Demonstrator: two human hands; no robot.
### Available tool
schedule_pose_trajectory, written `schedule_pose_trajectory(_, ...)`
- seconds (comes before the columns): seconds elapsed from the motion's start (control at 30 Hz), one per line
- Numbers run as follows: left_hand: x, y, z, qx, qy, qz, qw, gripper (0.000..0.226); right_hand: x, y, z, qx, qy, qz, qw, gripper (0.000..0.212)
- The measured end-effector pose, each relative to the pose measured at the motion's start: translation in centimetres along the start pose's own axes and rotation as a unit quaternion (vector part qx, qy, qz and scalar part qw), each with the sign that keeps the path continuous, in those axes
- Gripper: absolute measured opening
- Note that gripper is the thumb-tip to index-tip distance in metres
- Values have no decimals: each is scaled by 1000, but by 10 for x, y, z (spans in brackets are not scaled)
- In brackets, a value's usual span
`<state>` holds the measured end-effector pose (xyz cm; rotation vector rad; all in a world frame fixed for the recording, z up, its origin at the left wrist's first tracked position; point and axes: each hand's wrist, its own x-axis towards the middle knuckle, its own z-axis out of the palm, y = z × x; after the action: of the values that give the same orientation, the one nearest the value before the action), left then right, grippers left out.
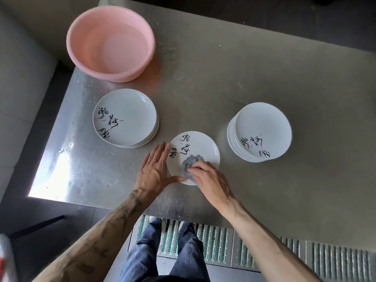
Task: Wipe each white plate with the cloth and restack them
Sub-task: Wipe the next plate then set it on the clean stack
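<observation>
Centrally on the metal table [223, 78], a single white plate [199, 145] lies flat between a low stack [130, 110] of plates on the left and a taller stack [262, 123] on the right, with a pink basin [85, 58] beyond. The left hand [151, 171] lies flat, fingers straight and together against the plate's left rim, thumb along its near edge. The right hand [207, 180] curls its fingers round a grey cloth [190, 164], pressing it onto the plate's near part.
</observation>
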<state>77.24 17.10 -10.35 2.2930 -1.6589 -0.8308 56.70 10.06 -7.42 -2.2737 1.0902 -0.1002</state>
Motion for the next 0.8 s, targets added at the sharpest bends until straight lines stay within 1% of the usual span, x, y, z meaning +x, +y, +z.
schedule_pose_trajectory(0.07, -1, 3, 1, -1, 1, -5, 1000, 132, -2, 3, -1, -10, 24, 27, 999, 24)
schedule_pose_trajectory(0.2, 0, 1, -2, -4, -9, -1, 1000, 132, -8, -13, 10, -7, -5, -16, 1000, 23)
schedule_pose_trajectory(0.3, 0, 2, -5, -3, -13, 0, 1000, 131, -13, 1, 2, -36, -4, -19, 999, 26)
schedule_pose_trajectory(0.37, -1, 3, -5, -3, -10, 0, 1000, 129, -12, 17, -10, -72, 3, -14, 997, 33)
schedule_pose_trajectory(0.47, -1, 4, -7, -4, -15, 2, 1000, 127, 8, 39, -25, -121, 32, -20, 992, 44)
schedule_pose_trajectory(0.53, -1, 5, -8, -3, -15, 1, 1000, 127, 30, 46, -32, -139, 45, -42, 988, 46)
schedule_pose_trajectory(0.67, -2, 6, -9, -7, -11, -4, 1000, 125, 62, 46, -36, -140, 24, -80, 987, 47)
schedule_pose_trajectory(0.73, -2, 6, -10, -4, -16, -2, 1000, 125, 60, 45, -35, -129, 34, -63, 989, 47)
schedule_pose_trajectory(0.8, -2, 6, -10, 0, -18, -1, 1000, 125, 41, 44, -30, -111, 67, -23, 991, 45)
